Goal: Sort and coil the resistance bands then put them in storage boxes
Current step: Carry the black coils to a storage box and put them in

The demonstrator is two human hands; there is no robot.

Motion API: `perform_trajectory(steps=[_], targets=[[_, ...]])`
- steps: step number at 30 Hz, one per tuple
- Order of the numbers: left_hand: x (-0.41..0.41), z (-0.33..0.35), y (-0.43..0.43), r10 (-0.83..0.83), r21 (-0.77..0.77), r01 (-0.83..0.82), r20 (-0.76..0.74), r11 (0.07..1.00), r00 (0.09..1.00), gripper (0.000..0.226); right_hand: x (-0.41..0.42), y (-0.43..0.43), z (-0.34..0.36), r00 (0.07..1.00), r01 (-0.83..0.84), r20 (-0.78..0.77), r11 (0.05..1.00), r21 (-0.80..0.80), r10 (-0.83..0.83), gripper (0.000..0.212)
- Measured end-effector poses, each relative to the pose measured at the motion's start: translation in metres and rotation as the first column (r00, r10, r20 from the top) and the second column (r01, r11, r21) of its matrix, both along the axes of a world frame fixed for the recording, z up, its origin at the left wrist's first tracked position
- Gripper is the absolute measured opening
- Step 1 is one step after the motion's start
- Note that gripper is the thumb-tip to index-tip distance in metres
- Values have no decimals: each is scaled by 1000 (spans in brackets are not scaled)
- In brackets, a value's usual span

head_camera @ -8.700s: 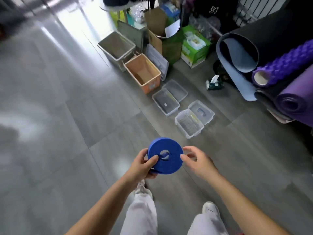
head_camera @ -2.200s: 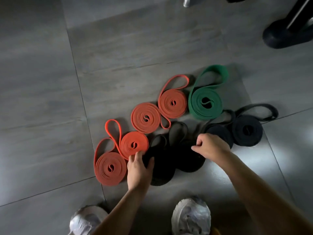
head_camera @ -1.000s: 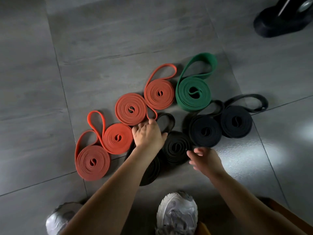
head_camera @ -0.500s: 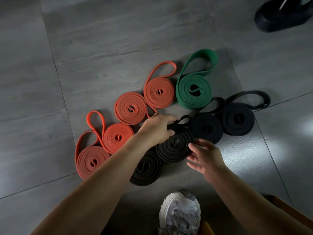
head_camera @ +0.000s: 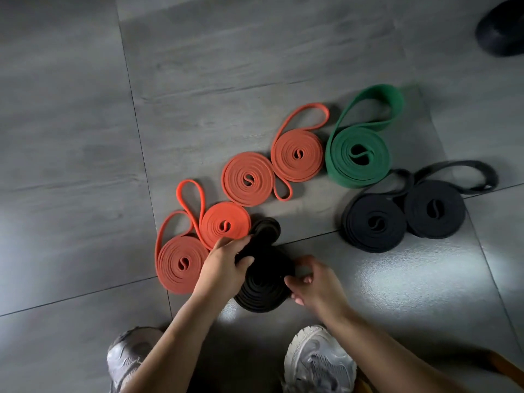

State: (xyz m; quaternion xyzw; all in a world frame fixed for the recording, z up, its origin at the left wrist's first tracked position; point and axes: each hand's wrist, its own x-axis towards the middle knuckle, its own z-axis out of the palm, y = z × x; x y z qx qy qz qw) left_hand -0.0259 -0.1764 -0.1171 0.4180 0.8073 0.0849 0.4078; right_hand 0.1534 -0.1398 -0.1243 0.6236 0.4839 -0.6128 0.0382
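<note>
Coiled resistance bands lie on the grey tiled floor. Several orange coils point(head_camera: 248, 178) run in a diagonal row, with a green coil point(head_camera: 357, 156) at the row's upper right. Two dark grey coils point(head_camera: 374, 222) sit to the right. In front of my feet I hold a black coiled band point(head_camera: 265, 282): my left hand point(head_camera: 224, 268) grips its left side with the thumb over the top, and my right hand point(head_camera: 314, 282) pinches its right edge. A second black coil seems to lie under it, partly hidden.
My two grey sneakers point(head_camera: 317, 361) stand at the bottom edge. A black rounded object point(head_camera: 502, 29) sits at the top right corner. An orange-brown edge point(head_camera: 502, 367) shows at the bottom right. Bare tile stretches to the left and back.
The black coil has been drawn back from beside the dark grey coils toward my feet, onto the other black coil. Both hands have closed on it.
</note>
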Motion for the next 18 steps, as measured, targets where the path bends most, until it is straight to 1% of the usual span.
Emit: perform_trajectory(steps=[2,3,4,5,7,9,11,13,15,16,18], targets=[[-1,-4,0,-18,0,18,-20,1000,1000,48,9,8,-3,997,-77,-15,997,7,77,14],[-1,-4,-1,-51,3,51,-33,999,998,51,17,14,-3,994,-111,-1,993,45,111,15],[-2,-2,-1,-97,11,98,-50,995,994,55,26,24,-3,991,-130,45,984,121,125,15],[-1,-1,-2,-151,15,152,-67,988,986,58,37,36,-2,987,-137,118,965,222,113,14],[-3,-1,1,-232,-8,232,-82,973,969,59,61,65,2,971,-114,237,912,393,19,12],[-5,-2,8,-261,-60,257,-64,964,963,53,81,89,5,959,-74,277,881,466,-66,15],[-9,-3,19,-248,-105,244,-31,964,968,45,92,99,3,954,-90,295,886,454,-54,16],[-17,-4,31,-208,-111,208,17,972,978,36,95,97,-2,952,-132,307,897,422,-4,17],[-24,-3,41,-165,-118,170,51,978,985,25,97,93,-6,949,-143,315,893,426,1,17],[-27,-3,46,-162,-126,167,52,978,985,24,98,91,-8,951,-127,310,893,432,-14,17],[-30,-1,55,-197,-146,198,19,969,980,30,103,91,-10,956,-77,288,898,434,-57,17]])
